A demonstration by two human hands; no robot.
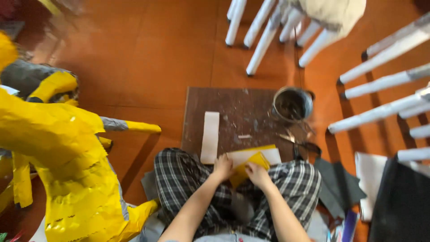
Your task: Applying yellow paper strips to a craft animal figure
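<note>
Head view, looking down, is filled at the far left by one large yellow paper-covered figure [62, 161], with grey patches left bare along its limbs; it is stood on the orange tiled floor [148, 58]. One dark brown board [242, 112] is laid on the floor just beyond the person's knees, and one long white paper strip [210, 136] is seen lying on its left part. Two bare forearms are stretched forward over checked trousers [183, 179]. The left hand [222, 167] is pressed down with its fingers curled on the near left edge of one yellow paper sheet [251, 166], and the right hand [257, 174] is closed on the sheet's lower right edge, so that the sheet is gripped between both hands at the board's near edge. One white sheet [268, 155] is laid underneath it. Further right, one round metal pot [292, 104] is set on the board's far right corner, and one pair of scissors [300, 142] is seen just below it. Several white chair legs [262, 36] are counted at the top and right. One dark grey sheet [340, 186] is spread at the right.
</note>
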